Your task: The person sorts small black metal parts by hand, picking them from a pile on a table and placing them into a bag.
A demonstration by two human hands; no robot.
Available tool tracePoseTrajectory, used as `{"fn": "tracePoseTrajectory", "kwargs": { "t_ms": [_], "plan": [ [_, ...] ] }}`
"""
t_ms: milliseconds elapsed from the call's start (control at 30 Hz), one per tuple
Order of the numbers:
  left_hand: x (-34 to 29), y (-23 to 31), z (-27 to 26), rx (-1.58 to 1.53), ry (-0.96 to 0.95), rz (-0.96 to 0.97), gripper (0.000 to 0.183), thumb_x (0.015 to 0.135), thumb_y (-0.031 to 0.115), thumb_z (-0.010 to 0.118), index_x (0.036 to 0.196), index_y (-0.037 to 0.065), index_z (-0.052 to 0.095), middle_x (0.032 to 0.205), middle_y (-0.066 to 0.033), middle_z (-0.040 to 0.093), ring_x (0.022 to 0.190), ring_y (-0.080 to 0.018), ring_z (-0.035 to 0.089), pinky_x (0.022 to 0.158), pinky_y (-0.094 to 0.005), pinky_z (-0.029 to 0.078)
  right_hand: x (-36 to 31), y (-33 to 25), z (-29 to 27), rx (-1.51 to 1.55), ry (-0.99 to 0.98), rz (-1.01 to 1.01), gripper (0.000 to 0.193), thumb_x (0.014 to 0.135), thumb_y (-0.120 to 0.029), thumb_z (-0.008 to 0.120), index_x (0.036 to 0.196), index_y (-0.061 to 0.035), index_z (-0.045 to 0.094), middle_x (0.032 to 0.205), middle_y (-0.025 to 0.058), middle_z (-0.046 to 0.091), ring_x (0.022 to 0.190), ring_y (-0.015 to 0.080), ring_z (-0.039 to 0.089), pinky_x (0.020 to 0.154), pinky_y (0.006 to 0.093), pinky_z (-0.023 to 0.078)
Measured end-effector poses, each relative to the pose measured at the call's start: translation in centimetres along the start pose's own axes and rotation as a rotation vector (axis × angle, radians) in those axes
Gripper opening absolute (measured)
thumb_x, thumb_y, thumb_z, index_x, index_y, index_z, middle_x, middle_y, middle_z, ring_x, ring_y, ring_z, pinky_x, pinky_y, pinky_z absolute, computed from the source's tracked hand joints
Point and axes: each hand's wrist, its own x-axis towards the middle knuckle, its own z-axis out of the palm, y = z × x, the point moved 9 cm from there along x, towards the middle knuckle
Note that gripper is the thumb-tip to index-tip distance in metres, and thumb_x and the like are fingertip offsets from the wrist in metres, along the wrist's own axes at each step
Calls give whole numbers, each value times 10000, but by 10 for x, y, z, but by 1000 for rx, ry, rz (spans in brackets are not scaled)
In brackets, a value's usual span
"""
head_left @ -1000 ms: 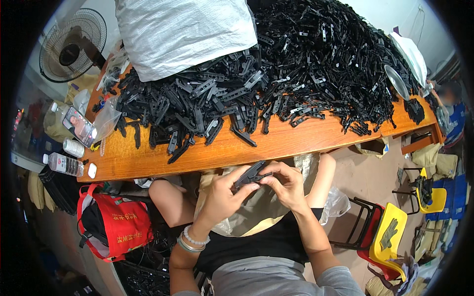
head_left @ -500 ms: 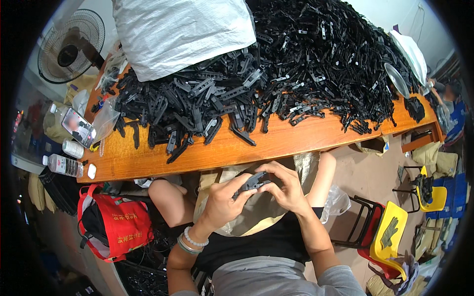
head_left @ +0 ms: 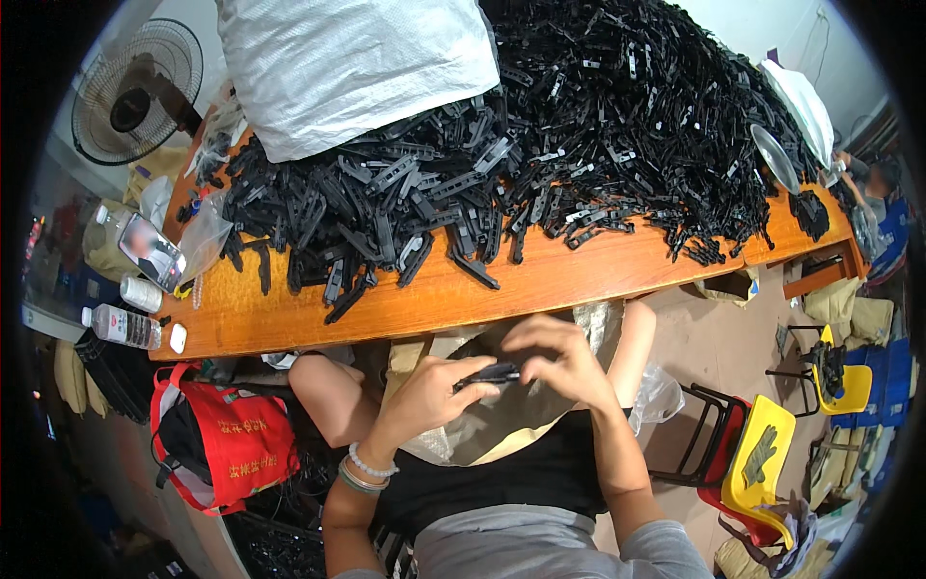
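Note:
A dark, elongated black plastic part [head_left: 490, 374] is pinched between the thumb and fingers of my left hand [head_left: 429, 396], above my lap. My right hand [head_left: 564, 362] is just to its right, fingers curved and spread from the thumb. Its thumb tip is by the part's right end; whether they touch, I cannot tell. Below both hands lies the open mouth of a pale woven sack [head_left: 511, 434] between my knees. Beyond them, a large heap of similar black plastic parts [head_left: 386, 193] covers much of the wooden table [head_left: 405, 314].
A white woven sack [head_left: 357, 68] rests on the heap. At the table's left end are a phone [head_left: 151, 253], a plastic bottle [head_left: 121, 326] and a fan [head_left: 140, 92]. A red bag [head_left: 236, 434] stands at lower left, yellow chairs [head_left: 762, 463] at right. Another person [head_left: 873, 183] is at far right.
My right hand has opened and let go of the part's right end, its fingers lifting away. The part has turned slightly and stays in my left hand.

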Motion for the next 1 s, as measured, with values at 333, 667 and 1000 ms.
{"fn": "tracePoseTrajectory", "kwargs": {
  "t_ms": [333,667,1000],
  "plan": [
    [63,6,-47,455,478,109,134,863,77,596,942,-31,606,758,-165,553,652,-334,569,618,-384,457,65,25,-36,-812,299,-19,230,746,38,624,958,-45,651,927,119,555,878,296,532,758,373,444],
    [42,-5,-57,459,434,198,158,816,-19,548,962,-9,609,912,-143,574,762,-338,606,660,-390,493,43,9,-30,-635,424,-250,174,787,-17,629,955,-23,585,881,141,564,831,325,517,763,404,396],
    [29,2,-68,255,895,436,134,802,-76,568,925,-31,540,968,-168,596,842,-286,604,689,-332,497,15,61,-64,-54,636,121,89,886,-35,600,964,1,622,801,24,619,696,85,553,646,222,444]
  ]
}}
